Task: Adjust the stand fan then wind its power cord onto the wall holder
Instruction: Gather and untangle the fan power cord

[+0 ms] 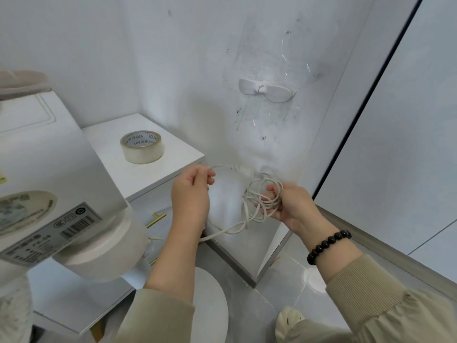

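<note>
The white stand fan [61, 169] is cut off at the left edge, its label print too blurred to read. One thin white power cord [228, 230] runs between two hands: the left hand [191, 191] pinches a single strand, the right hand [289, 205] grips tangled loops, their number unclear. One white plastic wall holder [265, 90] sits on the wall above them. One roll of clear tape [142, 147] rests on the white counter [179, 151].

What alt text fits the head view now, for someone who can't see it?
The right hand holds loose coils of the white power cord while the left hand pinches a strand of it. The wall holder above them has no cord on it yet. A roll of clear tape sits on the white cabinet at left.
</note>
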Demonstrator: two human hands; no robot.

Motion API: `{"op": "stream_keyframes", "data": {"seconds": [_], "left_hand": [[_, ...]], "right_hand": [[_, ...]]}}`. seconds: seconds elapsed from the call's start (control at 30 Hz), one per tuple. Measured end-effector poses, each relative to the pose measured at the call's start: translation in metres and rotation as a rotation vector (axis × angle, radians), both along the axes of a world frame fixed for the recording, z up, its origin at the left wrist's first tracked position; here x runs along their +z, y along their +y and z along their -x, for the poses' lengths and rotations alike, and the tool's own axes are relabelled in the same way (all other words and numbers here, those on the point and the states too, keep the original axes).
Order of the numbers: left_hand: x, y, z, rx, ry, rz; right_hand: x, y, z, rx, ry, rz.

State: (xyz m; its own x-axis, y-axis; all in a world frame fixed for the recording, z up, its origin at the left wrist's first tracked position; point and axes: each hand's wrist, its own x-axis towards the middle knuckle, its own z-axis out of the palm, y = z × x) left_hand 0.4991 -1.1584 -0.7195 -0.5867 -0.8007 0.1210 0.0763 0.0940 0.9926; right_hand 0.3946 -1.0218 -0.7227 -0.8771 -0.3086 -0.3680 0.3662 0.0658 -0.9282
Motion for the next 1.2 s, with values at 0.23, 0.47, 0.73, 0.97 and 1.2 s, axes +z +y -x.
{"op": "stream_keyframes", "data": {"seconds": [0.23,0.47,0.73,0.97,1.2], "left_hand": [[-0.008,-0.004,0.0,0.158,-0.433,0.347],[0.007,-0.004,-0.01,-0.45,-0.48,0.157],[0.007,-0.007,-0.015,-0.486,-0.557,0.232],[0.006,-0.008,-0.014,-0.442,-0.507,0.291],[0.009,-0.007,-0.014,-0.428,-0.445,0.312]], "right_hand": [[0.008,0.0,0.0,-0.009,0.011,-0.016],[0.011,-0.001,-0.002,-0.097,-0.077,0.184],[0.009,-0.005,-0.007,-0.06,0.232,-0.065],[0.01,-0.001,-0.023,0.26,1.133,-0.519],[0.007,0.002,-0.017,0.458,1.341,-0.827]]}}
